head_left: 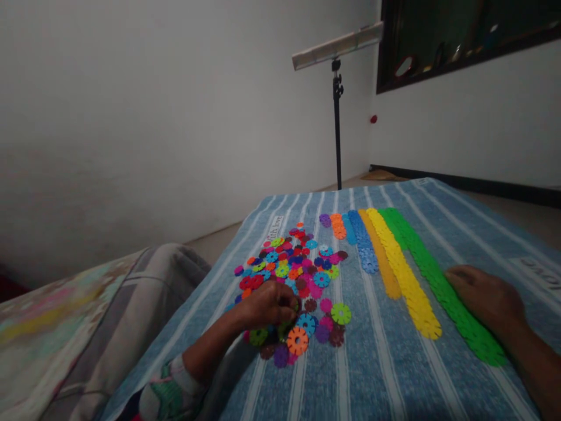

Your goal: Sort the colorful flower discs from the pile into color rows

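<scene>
Over the near part of a mixed pile of coloured notched discs (321,279), my left hand (276,305) has its fingers pinched together; what lies between them is too small to make out. My right hand (486,295) rests on the cloth just right of the long green row (442,292), its fingertips against the row's edge and its fingers curled under, partly hidden. Left of the green row lie overlapping rows of discs: yellow (407,280), a shorter amber one (385,269), blue (364,242), a short light blue one (349,228), orange (338,225) and purple (325,220).
A blue cloth with white stripes (363,362) covers the work surface. To the left is a bed or seat with a patterned cover (56,321). Behind stands a black tripod (337,128) with a long light panel (337,48), near a dark-framed window (464,35).
</scene>
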`<state>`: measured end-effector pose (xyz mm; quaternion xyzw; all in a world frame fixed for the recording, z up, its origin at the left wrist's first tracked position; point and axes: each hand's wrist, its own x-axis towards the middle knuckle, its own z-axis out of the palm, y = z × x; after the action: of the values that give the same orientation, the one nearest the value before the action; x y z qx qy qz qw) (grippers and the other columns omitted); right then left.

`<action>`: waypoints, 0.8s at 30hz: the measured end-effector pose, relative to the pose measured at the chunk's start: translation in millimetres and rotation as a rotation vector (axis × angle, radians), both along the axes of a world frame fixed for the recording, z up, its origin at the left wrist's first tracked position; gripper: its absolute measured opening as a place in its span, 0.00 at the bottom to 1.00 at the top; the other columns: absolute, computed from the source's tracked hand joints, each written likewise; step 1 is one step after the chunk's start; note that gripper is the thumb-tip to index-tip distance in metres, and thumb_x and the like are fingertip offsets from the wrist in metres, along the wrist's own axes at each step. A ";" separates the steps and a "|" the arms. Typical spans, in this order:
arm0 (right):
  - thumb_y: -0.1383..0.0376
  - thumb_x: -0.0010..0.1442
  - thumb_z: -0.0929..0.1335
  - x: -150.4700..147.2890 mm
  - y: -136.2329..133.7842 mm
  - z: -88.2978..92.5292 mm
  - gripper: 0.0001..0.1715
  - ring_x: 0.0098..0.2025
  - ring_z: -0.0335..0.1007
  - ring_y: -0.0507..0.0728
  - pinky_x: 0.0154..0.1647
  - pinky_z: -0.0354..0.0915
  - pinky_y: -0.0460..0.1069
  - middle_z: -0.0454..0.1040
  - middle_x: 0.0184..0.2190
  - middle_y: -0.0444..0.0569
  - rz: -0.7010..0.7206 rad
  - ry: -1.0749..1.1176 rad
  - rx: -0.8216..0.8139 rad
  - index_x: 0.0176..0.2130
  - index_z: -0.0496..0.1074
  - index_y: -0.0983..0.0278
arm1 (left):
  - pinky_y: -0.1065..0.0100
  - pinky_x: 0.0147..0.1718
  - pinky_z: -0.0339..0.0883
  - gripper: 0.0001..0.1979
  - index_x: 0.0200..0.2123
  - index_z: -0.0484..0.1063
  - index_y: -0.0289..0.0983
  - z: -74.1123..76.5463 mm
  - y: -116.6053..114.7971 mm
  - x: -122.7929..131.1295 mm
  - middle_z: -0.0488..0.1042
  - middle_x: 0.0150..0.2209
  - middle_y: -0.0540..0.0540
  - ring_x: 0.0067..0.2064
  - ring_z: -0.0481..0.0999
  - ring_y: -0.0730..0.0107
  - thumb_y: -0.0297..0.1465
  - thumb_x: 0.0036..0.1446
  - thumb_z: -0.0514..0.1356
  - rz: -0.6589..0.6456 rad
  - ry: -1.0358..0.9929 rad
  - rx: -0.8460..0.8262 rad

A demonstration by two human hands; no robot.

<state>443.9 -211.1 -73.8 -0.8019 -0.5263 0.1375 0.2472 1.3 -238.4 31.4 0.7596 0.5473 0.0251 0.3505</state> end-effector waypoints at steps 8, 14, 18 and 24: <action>0.45 0.56 0.57 7.9 0.1 -5.9 0.30 0.42 0.73 0.67 0.35 0.63 0.55 0.79 0.43 0.52 -0.018 -0.054 -0.027 0.43 0.77 0.57 | 0.72 0.27 0.51 0.04 0.25 0.69 0.37 -9.3 -40.1 6.3 0.66 0.25 0.54 0.28 0.64 0.74 0.28 0.45 0.62 0.066 0.191 0.085; 0.47 0.57 0.57 7.9 1.4 -3.3 0.29 0.42 0.73 0.65 0.36 0.63 0.54 0.80 0.43 0.52 -0.015 -0.087 -0.034 0.42 0.78 0.57 | 0.70 0.29 0.52 0.07 0.26 0.69 0.38 -12.5 -48.8 20.2 0.67 0.30 0.51 0.31 0.65 0.72 0.32 0.46 0.64 0.059 0.234 0.153; 0.46 0.57 0.57 4.4 -0.2 0.6 0.30 0.40 0.74 0.65 0.35 0.63 0.54 0.80 0.39 0.52 -0.029 -0.073 -0.027 0.43 0.78 0.58 | 0.70 0.30 0.52 0.06 0.26 0.68 0.37 -20.5 -49.2 22.9 0.69 0.32 0.50 0.33 0.66 0.71 0.31 0.46 0.64 0.078 0.263 0.170; 0.48 0.56 0.58 -4.3 -4.0 8.2 0.27 0.40 0.74 0.65 0.36 0.64 0.54 0.80 0.40 0.51 -0.027 -0.018 -0.004 0.41 0.78 0.58 | 0.73 0.26 0.52 0.10 0.22 0.64 0.37 -20.9 -42.5 16.5 0.66 0.24 0.54 0.27 0.62 0.76 0.32 0.47 0.63 0.179 -0.055 0.003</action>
<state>439.6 -215.1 -65.7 -0.8105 -0.5175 0.1280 0.2429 17.8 -280.9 10.5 0.7072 0.6031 0.0782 0.3605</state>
